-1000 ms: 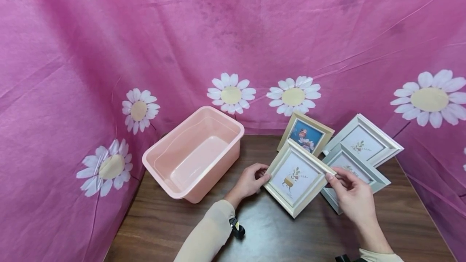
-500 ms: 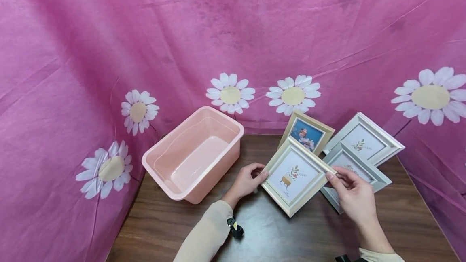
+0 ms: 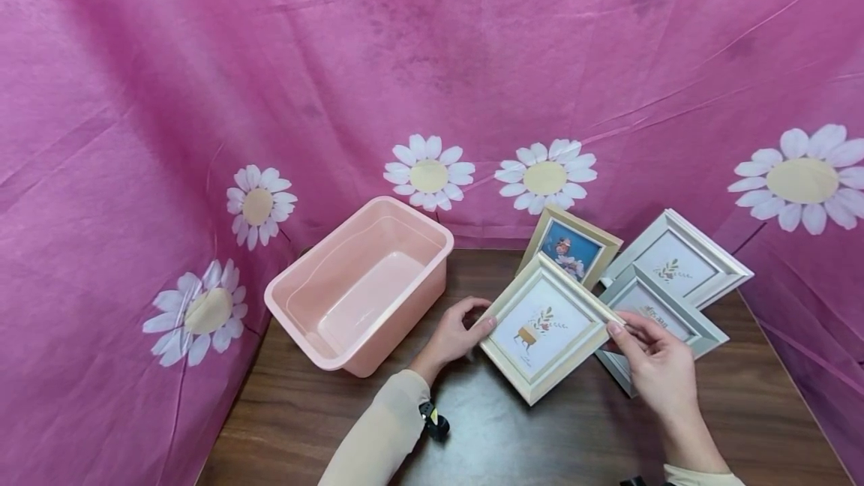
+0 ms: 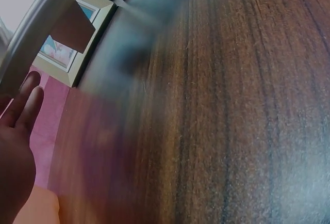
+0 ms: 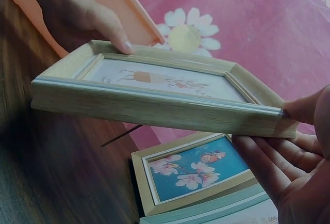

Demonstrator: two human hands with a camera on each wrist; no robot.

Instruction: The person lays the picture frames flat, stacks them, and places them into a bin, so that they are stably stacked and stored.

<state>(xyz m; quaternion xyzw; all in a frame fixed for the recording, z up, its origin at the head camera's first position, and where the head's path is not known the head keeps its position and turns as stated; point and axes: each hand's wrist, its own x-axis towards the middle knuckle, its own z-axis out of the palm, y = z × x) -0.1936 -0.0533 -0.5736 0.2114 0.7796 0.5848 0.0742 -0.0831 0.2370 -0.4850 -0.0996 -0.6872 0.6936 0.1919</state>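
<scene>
Both hands hold a cream picture frame (image 3: 540, 328) with a potted-plant print, tilted above the table. My left hand (image 3: 455, 330) grips its left edge, thumb on the front face and fingers behind. At the right corner, my right hand (image 3: 658, 366) pinches it between thumb and fingers, clearly seen in the right wrist view. Behind it stands a tan frame (image 3: 610, 242) around a blue flower picture, partly covered. To the right are a grey-green frame (image 3: 705, 336), partly hidden by my right hand, and a white frame (image 3: 725, 268) behind that.
A pink plastic tub (image 3: 388, 347) stands left of the hands on the dark wood table (image 3: 499, 441). A pink cloth (image 3: 432, 58) printed with daisies hangs behind and at both sides.
The cream frame has shifted slightly left and tipped a little, with both hands still holding it. The tub and the other frames stay put.
</scene>
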